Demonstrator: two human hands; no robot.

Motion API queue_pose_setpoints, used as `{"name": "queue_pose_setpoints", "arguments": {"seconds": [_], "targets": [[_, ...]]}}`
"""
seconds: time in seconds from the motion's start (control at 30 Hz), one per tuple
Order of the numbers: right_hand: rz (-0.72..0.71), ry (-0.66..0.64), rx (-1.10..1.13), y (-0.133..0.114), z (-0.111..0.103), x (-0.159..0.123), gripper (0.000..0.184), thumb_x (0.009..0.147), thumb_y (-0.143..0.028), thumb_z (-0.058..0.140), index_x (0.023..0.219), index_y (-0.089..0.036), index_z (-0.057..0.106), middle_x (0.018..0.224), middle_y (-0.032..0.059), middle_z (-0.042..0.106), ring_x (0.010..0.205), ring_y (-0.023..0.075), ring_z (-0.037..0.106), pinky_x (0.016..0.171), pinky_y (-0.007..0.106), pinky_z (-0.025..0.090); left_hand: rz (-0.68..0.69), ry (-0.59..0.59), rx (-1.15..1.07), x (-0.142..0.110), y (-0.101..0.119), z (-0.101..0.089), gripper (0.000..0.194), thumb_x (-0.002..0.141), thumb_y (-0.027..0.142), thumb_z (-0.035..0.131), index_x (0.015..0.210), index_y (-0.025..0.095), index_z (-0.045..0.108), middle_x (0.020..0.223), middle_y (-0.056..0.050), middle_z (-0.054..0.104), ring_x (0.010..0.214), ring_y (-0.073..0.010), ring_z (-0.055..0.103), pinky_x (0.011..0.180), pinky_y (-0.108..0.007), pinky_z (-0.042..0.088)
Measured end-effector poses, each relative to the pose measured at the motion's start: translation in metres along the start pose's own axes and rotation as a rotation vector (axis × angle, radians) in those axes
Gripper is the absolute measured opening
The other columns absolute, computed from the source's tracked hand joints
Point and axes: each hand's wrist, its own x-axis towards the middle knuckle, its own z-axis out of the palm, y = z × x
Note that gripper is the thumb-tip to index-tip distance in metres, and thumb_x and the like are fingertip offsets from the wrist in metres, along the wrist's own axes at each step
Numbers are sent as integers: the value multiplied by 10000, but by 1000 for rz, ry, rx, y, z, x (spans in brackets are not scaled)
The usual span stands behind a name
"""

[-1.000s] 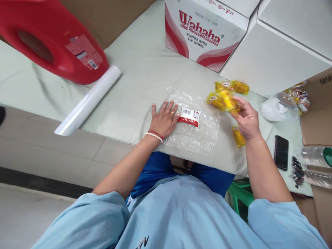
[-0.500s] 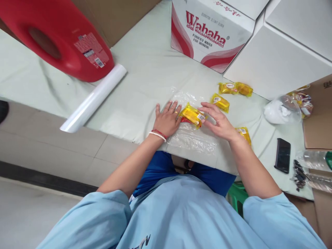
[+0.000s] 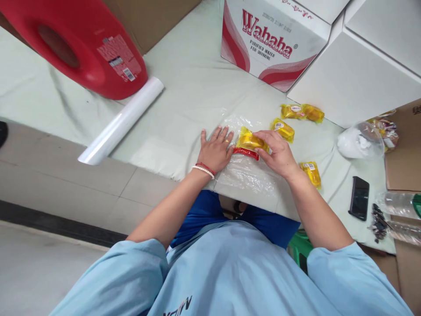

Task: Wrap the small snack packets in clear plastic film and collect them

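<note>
My left hand (image 3: 216,151) lies flat with fingers spread on the left side of a clear plastic sheet (image 3: 253,177). To its right, my right hand (image 3: 278,151) grips the right end of a snack cake in a yellow wrapper (image 3: 250,139) between thumb and fingers. Just below that cake a red packet (image 3: 246,153) shows, partly covered. Another yellow-wrapped cake (image 3: 283,130) lies just beyond my right hand, a pair of them (image 3: 302,112) sits farther back, and one more (image 3: 310,174) rests beside my right wrist.
A white plastic film roll (image 3: 121,123) overhangs the table's front edge beside a red jug (image 3: 112,66). Behind are a Wahaha water carton (image 3: 269,48) and white boxes (image 3: 358,74). On the right are a clear tub (image 3: 362,140), a black phone (image 3: 359,198) and plastic bottles (image 3: 397,204).
My right hand has closed on the yellow-wrapped cake, which is slightly lifted or turned, so more of the red packet shows. My left hand stays flat on the plastic. The view has shifted slightly.
</note>
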Motion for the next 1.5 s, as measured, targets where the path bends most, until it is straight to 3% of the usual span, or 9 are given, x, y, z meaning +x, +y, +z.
{"name": "queue_pose_setpoints", "arguments": {"seconds": [0.47,0.63,0.7,0.8,0.9,1.0,1.1,1.27,1.5], "targets": [[38,-130,-13,5,12,4,449,970,-261,645,1418,-274,664,1415,104,669,1286,324,604,1138,549,479,-43,28,-24,-1,-3,-16,567,1057,356,462,1617,276,447,1788,-118,264,1663,-323,240,1309,-712,116],[27,-91,50,-3,4,-6,593,968,-388,683,1542,-312,557,1622,121,505,1478,337,500,1209,576,433,12,93,12,-4,-10,-27,573,994,296,564,1564,265,503,1783,-131,280,1672,-339,207,1324,-685,98],[38,-5,48,-13,-4,-17,547,987,-411,663,1517,-306,575,1610,131,510,1485,330,500,1213,567,439,40,113,6,-8,-15,-32,549,985,291,569,1531,257,529,1775,-139,300,1671,-339,211,1334,-662,110],[92,127,37,-32,-14,-48,313,1021,-365,620,1315,-286,692,1336,128,680,1284,307,641,1107,534,532,158,141,-64,-21,-24,-40,440,1005,305,522,1435,246,595,1728,-143,395,1653,-318,271,1338,-607,205],[89,39,95,-43,-12,-92,173,1019,-311,627,1164,-292,720,1104,97,726,1084,286,697,955,502,603,376,60,-193,-45,-35,-46,303,1021,359,520,1263,248,665,1598,-141,560,1571,-300,435,1288,-545,373],[84,-93,109,-44,2,-131,284,974,-342,716,1255,-304,691,1238,114,715,1149,308,685,968,541,612,523,-106,-295,-69,-49,-46,327,989,475,625,1204,232,669,1552,-175,596,1502,-329,523,1245,-536,453],[118,-38,73,-42,17,-151,253,982,-321,708,1234,-298,696,1285,117,712,1181,311,680,980,559,609,532,-206,-302,-84,-65,-42,401,947,532,700,1192,216,671,1571,-207,575,1518,-361,502,1269,-581,416],[105,24,72,-38,19,-138,137,1036,-243,596,1084,-274,720,1122,88,763,1042,269,708,910,500,615,506,-264,-360,-80,-78,-44,264,1039,442,565,1008,229,717,1536,-142,635,1503,-305,536,1279,-547,414],[45,-24,133,-32,-27,-91,136,1044,-280,571,1002,-245,695,895,52,747,840,222,692,795,391,578,343,-277,-485,-56,-73,-67,289,1055,447,454,1034,249,665,1210,-94,805,1174,-253,757,986,-392,605]]}}
